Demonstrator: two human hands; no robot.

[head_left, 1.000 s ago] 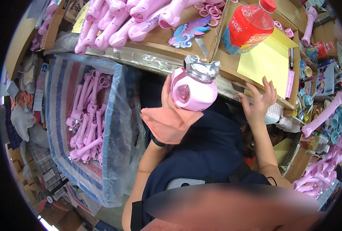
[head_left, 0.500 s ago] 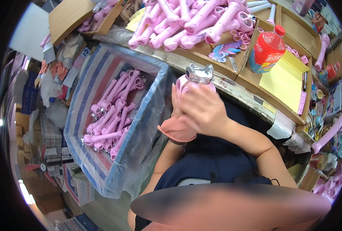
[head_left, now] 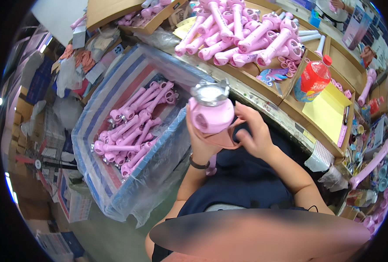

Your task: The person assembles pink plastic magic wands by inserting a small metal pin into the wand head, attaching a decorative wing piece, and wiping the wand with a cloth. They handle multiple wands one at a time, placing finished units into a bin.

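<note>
My left hand (head_left: 200, 137) is wrapped around a pink plastic toy wand (head_left: 211, 115) with a silver crown-like top (head_left: 210, 93), held upright in front of me. Below its round head, a salmon-coloured cloth (head_left: 220, 139) lies against the wand and partly against my left palm. Part of the wand's handle shows beneath my left wrist. Close by on the right, my right hand (head_left: 256, 133) has its fingers and thumb apart at the cloth's edge; whether it touches the cloth is hard to tell.
Left of me stands a striped, plastic-lined bin (head_left: 102, 98) holding several pink wands (head_left: 135, 118). More wands (head_left: 242, 37) are heaped on the workbench (head_left: 255, 94) ahead. A red-labelled bottle (head_left: 313, 81) and yellow paper (head_left: 327, 111) sit in cardboard trays at right.
My right hand has come away from the wand to the right, its fingers now apart. The wand's head and the cloth are more exposed, and the view has shifted somewhat.
</note>
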